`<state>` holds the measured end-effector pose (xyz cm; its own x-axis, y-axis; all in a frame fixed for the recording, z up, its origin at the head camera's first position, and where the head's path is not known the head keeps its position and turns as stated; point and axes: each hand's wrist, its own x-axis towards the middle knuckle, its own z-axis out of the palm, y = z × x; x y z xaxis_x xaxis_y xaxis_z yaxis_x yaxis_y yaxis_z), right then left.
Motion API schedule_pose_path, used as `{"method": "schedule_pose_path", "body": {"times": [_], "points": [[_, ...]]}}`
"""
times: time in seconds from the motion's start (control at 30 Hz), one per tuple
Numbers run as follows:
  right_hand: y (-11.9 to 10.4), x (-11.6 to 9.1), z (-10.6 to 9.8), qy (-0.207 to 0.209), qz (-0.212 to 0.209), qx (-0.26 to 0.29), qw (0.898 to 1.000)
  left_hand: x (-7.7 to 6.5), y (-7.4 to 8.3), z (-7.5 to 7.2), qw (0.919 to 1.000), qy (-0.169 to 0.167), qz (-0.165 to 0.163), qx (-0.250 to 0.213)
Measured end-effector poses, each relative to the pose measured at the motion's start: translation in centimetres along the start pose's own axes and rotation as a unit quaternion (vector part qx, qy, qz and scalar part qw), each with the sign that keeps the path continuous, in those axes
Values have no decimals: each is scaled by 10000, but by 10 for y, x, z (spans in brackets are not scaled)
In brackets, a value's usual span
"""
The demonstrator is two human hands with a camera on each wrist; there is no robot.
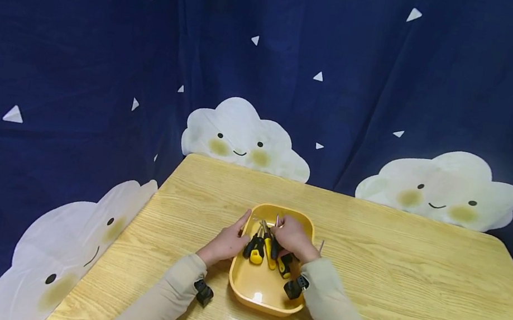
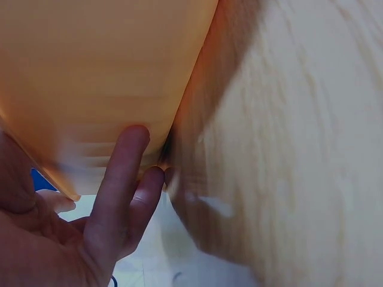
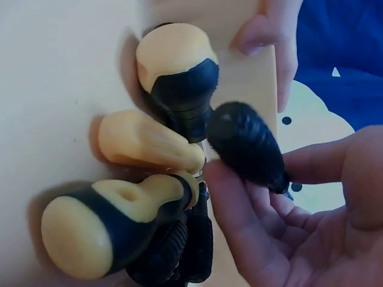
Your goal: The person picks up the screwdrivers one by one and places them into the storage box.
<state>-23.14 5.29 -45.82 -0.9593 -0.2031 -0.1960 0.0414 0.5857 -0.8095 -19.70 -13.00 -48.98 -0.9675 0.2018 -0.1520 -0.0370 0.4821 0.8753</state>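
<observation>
An orange-yellow plastic basin (image 1: 262, 306) stands on the table with several hand tools inside. My left hand (image 1: 228, 241) grips its left side, the thumb over the rim and straight fingers (image 2: 119, 179) along the outer wall. Inside the basin, my right hand (image 1: 293, 235) pinches a black-handled screwdriver (image 3: 248, 143) between thumb and fingers. Its handle end faces the right wrist camera, and a thin metal shaft shows by the fingers in the head view. Beside it lie a stubby yellow-and-black handle (image 3: 182, 78), a plain yellow handle (image 3: 143, 140) and a larger yellow-and-black handle (image 3: 114, 230).
Black ridged handles (image 3: 197, 245) lie beneath the larger handle. A thin metal rod (image 1: 321, 245) shows past the basin's right rim, by the right wrist. The wooden table (image 1: 406, 298) extends to the right. A dark blue curtain (image 1: 278, 28) with printed clouds hangs behind.
</observation>
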Motion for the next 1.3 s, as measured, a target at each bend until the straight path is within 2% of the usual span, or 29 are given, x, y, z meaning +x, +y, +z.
{"method": "schedule_pose_path", "body": {"times": [0.23, 0.43, 0.57, 0.73, 1.3], "points": [[2, -2, 3, 217, -184, -697, 9972, -1, 0, 1, 10000, 5, -11, 42], [5, 0, 3, 252, -148, -1251, 9917, -2, 0, 1, 10000, 26, -77, 36], [5, 1, 3, 212, -90, -1426, 9895, -2, -1, 1, 10000, 23, -4, 37], [6, 1, 1, 177, -30, -1384, 9902, -1, -2, 1, 9999, 20, 121, 7], [1, 0, -2, 267, 44, -1127, 9933, -2, 2, 0, 10000, 35, 34, 19]]}}
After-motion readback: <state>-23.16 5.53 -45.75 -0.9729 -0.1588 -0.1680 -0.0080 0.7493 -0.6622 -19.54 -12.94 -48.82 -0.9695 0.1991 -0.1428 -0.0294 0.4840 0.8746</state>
